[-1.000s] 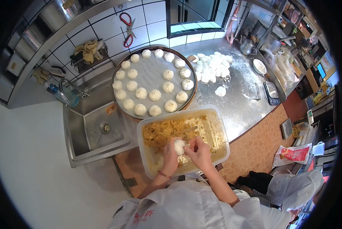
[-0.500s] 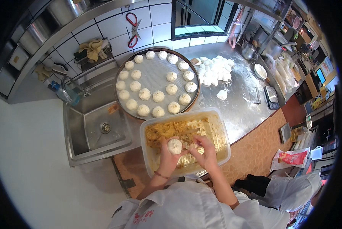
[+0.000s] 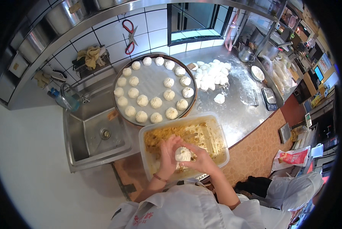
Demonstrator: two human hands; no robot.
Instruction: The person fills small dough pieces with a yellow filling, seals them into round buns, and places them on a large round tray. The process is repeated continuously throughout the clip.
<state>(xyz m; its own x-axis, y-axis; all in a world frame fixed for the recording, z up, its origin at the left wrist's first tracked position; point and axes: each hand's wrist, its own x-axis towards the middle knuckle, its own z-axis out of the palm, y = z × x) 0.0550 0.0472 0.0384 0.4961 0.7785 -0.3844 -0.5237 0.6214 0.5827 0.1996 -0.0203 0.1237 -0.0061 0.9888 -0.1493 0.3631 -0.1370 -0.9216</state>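
Observation:
My right hand [image 3: 201, 160] has a pleated, filled bun [image 3: 183, 154] between its thumb and fingers. Close against the bun's left side, my left hand [image 3: 168, 152] has its fingers stretched out, somewhat blurred; whether it touches the bun I cannot tell. Both hands are over a clear plastic tub [image 3: 223, 147] with yellow-brown filling [image 3: 155, 138] mostly on its left side. A spreading tool [image 3: 191, 135] lies in the filling, partly hidden by my hands. Beyond the tub, a round tray [image 3: 151, 82] bears rings of pleated buns.
Floury white dough pieces [image 3: 213, 74] are heaped on the steel counter [image 3: 236, 110], with a single piece [image 3: 219, 99] nearer me. A bowl [image 3: 257, 73] and a scale [image 3: 269, 97] stand at right. A sink [image 3: 94, 133] is at left. Another person [image 3: 291, 191] is at lower right.
The bun has passed from my left hand to my right, moving slightly right and nearer me. My left fingers have straightened. The view has shifted slightly.

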